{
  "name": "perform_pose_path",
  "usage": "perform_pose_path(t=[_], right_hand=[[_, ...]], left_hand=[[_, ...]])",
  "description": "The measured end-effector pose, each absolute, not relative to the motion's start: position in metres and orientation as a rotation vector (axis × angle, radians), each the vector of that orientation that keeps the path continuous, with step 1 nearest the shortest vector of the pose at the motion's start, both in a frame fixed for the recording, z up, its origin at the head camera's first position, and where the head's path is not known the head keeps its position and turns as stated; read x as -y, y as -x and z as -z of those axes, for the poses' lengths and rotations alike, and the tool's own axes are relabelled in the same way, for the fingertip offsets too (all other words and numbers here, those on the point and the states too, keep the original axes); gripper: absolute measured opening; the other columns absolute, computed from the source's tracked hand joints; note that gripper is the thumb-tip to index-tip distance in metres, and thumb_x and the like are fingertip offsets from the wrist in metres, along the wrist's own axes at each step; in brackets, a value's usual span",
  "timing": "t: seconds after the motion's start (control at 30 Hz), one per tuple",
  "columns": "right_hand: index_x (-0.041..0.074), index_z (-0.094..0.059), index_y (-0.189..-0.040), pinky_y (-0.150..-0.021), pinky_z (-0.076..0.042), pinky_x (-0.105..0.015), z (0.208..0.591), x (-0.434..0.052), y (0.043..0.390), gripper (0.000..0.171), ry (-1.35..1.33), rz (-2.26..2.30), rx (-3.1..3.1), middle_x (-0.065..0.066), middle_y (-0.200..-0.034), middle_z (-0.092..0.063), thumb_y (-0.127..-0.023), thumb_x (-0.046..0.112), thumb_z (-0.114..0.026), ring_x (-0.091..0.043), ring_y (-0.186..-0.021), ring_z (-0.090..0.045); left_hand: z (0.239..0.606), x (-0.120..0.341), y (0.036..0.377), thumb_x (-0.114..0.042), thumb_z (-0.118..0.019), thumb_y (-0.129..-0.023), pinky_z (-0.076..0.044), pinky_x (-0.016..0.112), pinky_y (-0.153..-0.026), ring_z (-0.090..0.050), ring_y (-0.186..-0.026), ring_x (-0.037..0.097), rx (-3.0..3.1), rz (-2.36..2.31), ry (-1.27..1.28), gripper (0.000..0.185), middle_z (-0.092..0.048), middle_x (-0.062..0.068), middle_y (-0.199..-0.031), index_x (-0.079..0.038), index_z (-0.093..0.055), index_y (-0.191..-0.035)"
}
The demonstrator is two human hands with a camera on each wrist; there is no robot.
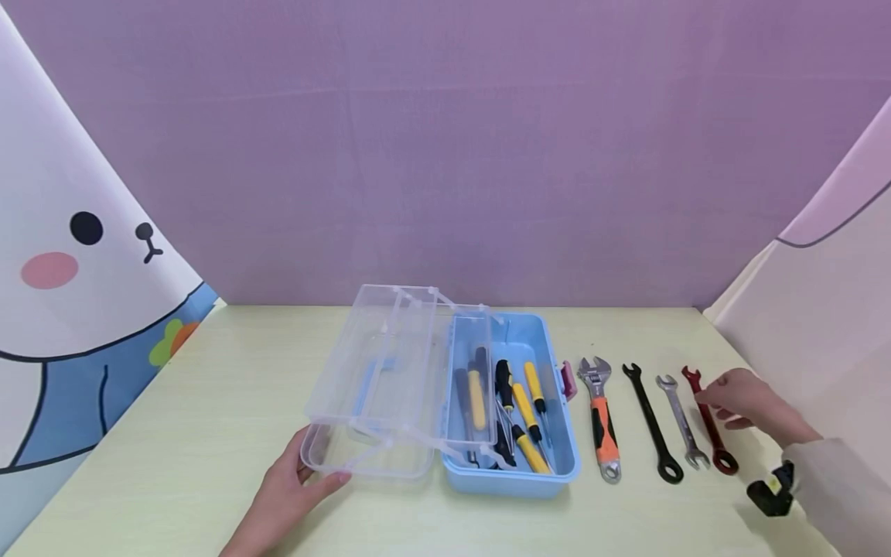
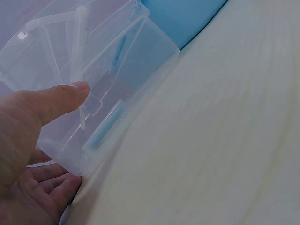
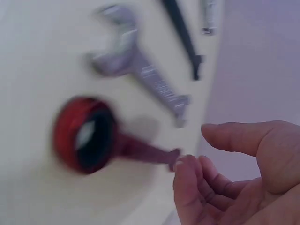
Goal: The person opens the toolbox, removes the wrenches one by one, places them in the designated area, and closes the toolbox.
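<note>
A blue toolbox (image 1: pixel 550 472) stands open in the middle of the table, its clear lid and trays (image 1: pixel 369 379) swung out to the left. Yellow and black screwdrivers (image 1: pixel 525 410) lie inside. My left hand (image 1: pixel 313 480) grips the near corner of the clear lid (image 2: pixel 136 61), thumb (image 2: pixel 56 101) against its wall and fingers beneath. My right hand (image 1: pixel 717 406) hovers over the shaft of a red wrench (image 1: pixel 717 441), with loosely curled fingers (image 3: pixel 187 178) and nothing held. The red wrench (image 3: pixel 65 136) is blurred in the right wrist view.
In a row right of the box lie an orange-handled adjustable wrench (image 1: pixel 602 422), a black wrench (image 1: pixel 653 425) and a silver wrench (image 1: pixel 684 424). The pale yellow table (image 1: pixel 209 402) ends at a purple backdrop, with fabric panels on both sides.
</note>
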State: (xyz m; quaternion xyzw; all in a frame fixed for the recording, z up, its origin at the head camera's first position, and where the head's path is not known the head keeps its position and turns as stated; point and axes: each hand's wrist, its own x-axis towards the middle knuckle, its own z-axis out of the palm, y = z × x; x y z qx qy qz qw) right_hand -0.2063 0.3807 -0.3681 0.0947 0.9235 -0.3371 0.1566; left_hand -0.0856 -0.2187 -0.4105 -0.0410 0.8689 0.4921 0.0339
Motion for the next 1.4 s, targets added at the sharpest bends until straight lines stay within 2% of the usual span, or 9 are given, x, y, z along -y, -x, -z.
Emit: perform_pose_path(t=[0.27, 0.5, 0.63, 0.77, 1.0, 1.13, 1.23, 1.3, 1.4], right_hand=[[0.0, -0.055, -0.086, -0.06, -0.058, -0.026, 0.346, -0.367, 0.203, 0.02, -0.112, 1.038, -2.619, 0.001, -0.072, -0.053, -0.094, 0.018, -0.055, -0.01, -0.065, -0.055], [0.0, -0.051, -0.088, -0.059, -0.057, -0.025, 0.345, -0.347, 0.196, 0.02, -0.071, 1.162, -2.55, 0.003, -0.07, -0.051, -0.097, 0.017, -0.051, -0.006, -0.062, -0.053], [-0.008, -0.05, -0.102, -0.061, -0.059, -0.025, 0.349, -0.335, 0.195, 0.029, -0.066, 1.252, -2.504, 0.001, -0.077, -0.057, -0.098, 0.02, -0.051, -0.007, -0.065, -0.059], [-0.017, -0.042, -0.121, -0.069, -0.06, -0.027, 0.355, -0.323, 0.194, 0.045, -0.051, 1.354, -2.419, -0.004, -0.09, -0.059, -0.099, 0.022, -0.048, -0.011, -0.076, -0.064], [-0.019, -0.024, -0.138, -0.076, -0.06, -0.026, 0.362, -0.304, 0.193, 0.057, 0.005, 1.573, -2.172, -0.006, -0.106, -0.06, -0.1, 0.019, -0.045, -0.009, -0.087, -0.066], [-0.015, -0.023, -0.141, -0.082, -0.06, -0.028, 0.366, -0.294, 0.193, 0.059, 0.031, 1.648, -2.061, -0.006, -0.113, -0.063, -0.102, 0.024, -0.043, -0.011, -0.095, -0.067], [-0.006, -0.035, -0.139, -0.088, -0.058, -0.032, 0.369, -0.287, 0.195, 0.052, 0.064, 1.72, -1.947, -0.005, -0.118, -0.064, -0.102, 0.03, -0.043, -0.015, -0.103, -0.066], [0.004, -0.045, -0.133, -0.093, -0.056, -0.034, 0.37, -0.283, 0.195, 0.041, 0.109, 1.797, -1.805, -0.004, -0.12, -0.063, -0.103, 0.031, -0.04, -0.017, -0.107, -0.064], [0.009, -0.045, -0.131, -0.099, -0.052, -0.037, 0.373, -0.277, 0.196, 0.036, 0.161, 1.876, -1.598, -0.002, -0.122, -0.062, -0.105, 0.032, -0.034, -0.018, -0.113, -0.061]], left_hand=[[0.411, 0.219, 0.086, -0.037, -0.075, -0.081, -0.043, 0.043, -0.106, -0.042, -0.132, 0.042, -2.673, -1.506, 0.124, 0.082, -0.04, 0.026, -0.145, -0.008, -0.03, -0.144], [0.41, 0.22, 0.086, -0.038, -0.074, -0.082, -0.043, 0.044, -0.106, -0.041, -0.132, 0.042, -2.667, -1.486, 0.117, 0.083, -0.039, 0.026, -0.146, -0.008, -0.029, -0.145], [0.409, 0.22, 0.086, -0.037, -0.075, -0.081, -0.044, 0.042, -0.106, -0.041, -0.132, 0.042, -2.653, -1.505, 0.127, 0.083, -0.039, 0.026, -0.145, -0.008, -0.029, -0.145], [0.41, 0.22, 0.086, -0.035, -0.075, -0.081, -0.045, 0.041, -0.104, -0.042, -0.131, 0.043, -2.655, -1.512, 0.129, 0.083, -0.04, 0.027, -0.144, -0.006, -0.029, -0.144], [0.41, 0.219, 0.085, -0.031, -0.076, -0.081, -0.046, 0.04, -0.104, -0.043, -0.131, 0.043, -2.661, -1.523, 0.121, 0.082, -0.041, 0.028, -0.143, -0.005, -0.03, -0.143], [0.41, 0.219, 0.085, -0.03, -0.076, -0.081, -0.047, 0.04, -0.103, -0.043, -0.13, 0.043, -2.657, -1.518, 0.123, 0.082, -0.041, 0.028, -0.143, -0.004, -0.029, -0.144], [0.41, 0.22, 0.085, -0.03, -0.076, -0.082, -0.048, 0.039, -0.102, -0.043, -0.13, 0.043, -2.657, -1.516, 0.123, 0.082, -0.04, 0.029, -0.143, -0.003, -0.028, -0.144], [0.41, 0.22, 0.085, -0.03, -0.076, -0.081, -0.048, 0.039, -0.102, -0.043, -0.131, 0.042, -2.654, -1.513, 0.134, 0.083, -0.04, 0.028, -0.143, -0.003, -0.028, -0.144], [0.409, 0.22, 0.085, -0.029, -0.076, -0.081, -0.048, 0.039, -0.102, -0.043, -0.13, 0.043, -2.654, -1.522, 0.126, 0.082, -0.041, 0.029, -0.142, -0.003, -0.029, -0.144]])
